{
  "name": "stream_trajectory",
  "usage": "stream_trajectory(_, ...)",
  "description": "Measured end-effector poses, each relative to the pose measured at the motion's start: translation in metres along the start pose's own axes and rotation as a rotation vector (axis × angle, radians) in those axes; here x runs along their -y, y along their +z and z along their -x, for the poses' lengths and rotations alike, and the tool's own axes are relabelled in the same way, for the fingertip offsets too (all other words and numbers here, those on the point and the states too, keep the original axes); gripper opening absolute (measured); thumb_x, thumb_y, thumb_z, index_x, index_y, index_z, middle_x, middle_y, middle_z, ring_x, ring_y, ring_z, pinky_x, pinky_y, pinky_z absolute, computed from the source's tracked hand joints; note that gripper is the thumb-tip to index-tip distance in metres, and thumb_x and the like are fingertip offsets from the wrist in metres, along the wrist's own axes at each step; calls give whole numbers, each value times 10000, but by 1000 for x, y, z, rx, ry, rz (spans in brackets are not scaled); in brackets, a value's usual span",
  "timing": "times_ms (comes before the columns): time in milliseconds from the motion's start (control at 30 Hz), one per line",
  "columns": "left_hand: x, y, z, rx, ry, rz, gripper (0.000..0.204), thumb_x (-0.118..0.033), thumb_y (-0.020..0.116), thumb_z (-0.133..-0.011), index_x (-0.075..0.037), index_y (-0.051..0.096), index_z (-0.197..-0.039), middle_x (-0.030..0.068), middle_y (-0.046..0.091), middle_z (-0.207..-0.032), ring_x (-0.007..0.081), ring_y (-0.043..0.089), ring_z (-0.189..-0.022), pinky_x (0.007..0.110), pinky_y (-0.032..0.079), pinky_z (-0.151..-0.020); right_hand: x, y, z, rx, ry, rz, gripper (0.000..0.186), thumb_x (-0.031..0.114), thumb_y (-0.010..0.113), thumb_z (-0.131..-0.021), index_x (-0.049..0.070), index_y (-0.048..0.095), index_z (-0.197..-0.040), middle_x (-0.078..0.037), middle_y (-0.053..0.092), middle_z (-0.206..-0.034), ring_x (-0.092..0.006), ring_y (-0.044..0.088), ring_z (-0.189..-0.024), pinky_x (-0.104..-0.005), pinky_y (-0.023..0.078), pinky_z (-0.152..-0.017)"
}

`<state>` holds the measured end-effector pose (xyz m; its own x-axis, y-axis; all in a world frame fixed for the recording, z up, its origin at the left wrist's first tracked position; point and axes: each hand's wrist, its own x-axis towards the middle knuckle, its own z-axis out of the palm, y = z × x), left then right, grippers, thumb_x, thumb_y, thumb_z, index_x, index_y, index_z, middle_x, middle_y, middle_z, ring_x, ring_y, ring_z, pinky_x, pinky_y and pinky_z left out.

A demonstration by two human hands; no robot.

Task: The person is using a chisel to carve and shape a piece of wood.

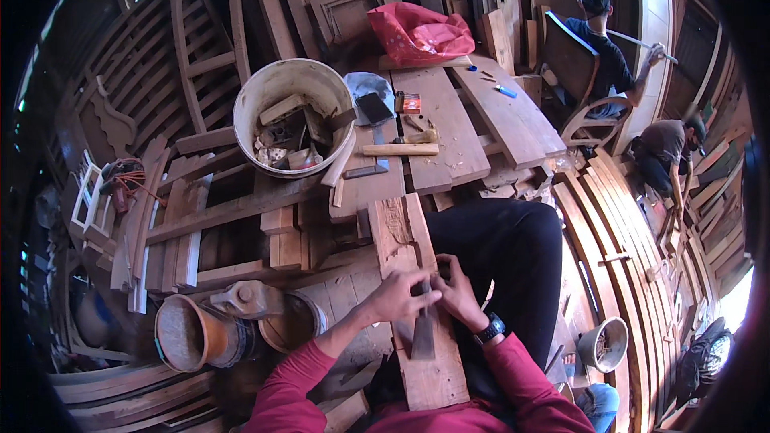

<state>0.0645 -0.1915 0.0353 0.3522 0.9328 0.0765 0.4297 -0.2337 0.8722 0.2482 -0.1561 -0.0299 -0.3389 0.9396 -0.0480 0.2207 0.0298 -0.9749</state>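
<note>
A long wooden board [433,381] lies across my lap, with a carved, partly cut-away patch at its far end. Over its near half is a chisel [423,338], its wide, dark, flat blade pointing toward me. My left hand [399,297] is closed with the fingers pinching the chisel near the top of the blade. Close against it on the right, my right hand [460,297] curls around the tool's far end, which the fingers mostly hide. A watch [491,328] is on my right wrist.
Ahead stands a plank bench [437,124] bearing a white bucket [273,168] of scraps, a wooden-handled tool [401,149], a sharpening stone [373,109] and a red bag [421,34]. Buckets [180,333] stand at left. Two people [597,56] work at right beside stacked curved timbers [613,232].
</note>
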Motion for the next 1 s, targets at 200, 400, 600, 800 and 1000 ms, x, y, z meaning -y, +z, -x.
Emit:
stream_trajectory(200,5,-13,-7,-159,-19,36,374,-339,762,-926,15,643,-918,169,606,-738,274,642,-711,417,504,-688,0,0,-2,14,16,-3,471,194,628,-983,22,458,-1388,-261,722,-1134,-373,736,-1048,-439,576,-897)
stream_trajectory(400,1,-7,1,54,-24,41,323,-283,732,-965,31,661,-976,111,687,-826,175,665,-815,362,532,-777,-1,5,0,2,1,-28,439,178,599,-993,19,465,-1380,-273,713,-1132,-379,737,-1035,-434,585,-866)
stream_trajectory(600,11,3,-5,-58,40,-37,386,-343,745,-941,30,645,-944,183,661,-873,287,680,-804,382,531,-766,-5,2,-2,26,-2,-20,450,168,608,-1002,43,461,-1408,-237,719,-1122,-318,732,-1023,-405,577,-868)
stream_trajectory(800,-11,-19,-11,-93,-96,-25,356,-316,777,-906,19,660,-878,153,638,-747,236,659,-724,354,517,-682,8,0,-2,24,-5,10,436,172,613,-992,28,468,-1376,-252,713,-1165,-372,729,-1056,-437,577,-897)
stream_trajectory(1000,8,-5,0,67,94,-100,344,-324,759,-918,14,698,-941,201,661,-806,322,668,-745,421,525,-722,3,2,0,27,22,4,462,186,623,-988,26,466,-1392,-236,719,-1125,-340,738,-1033,-420,580,-891)
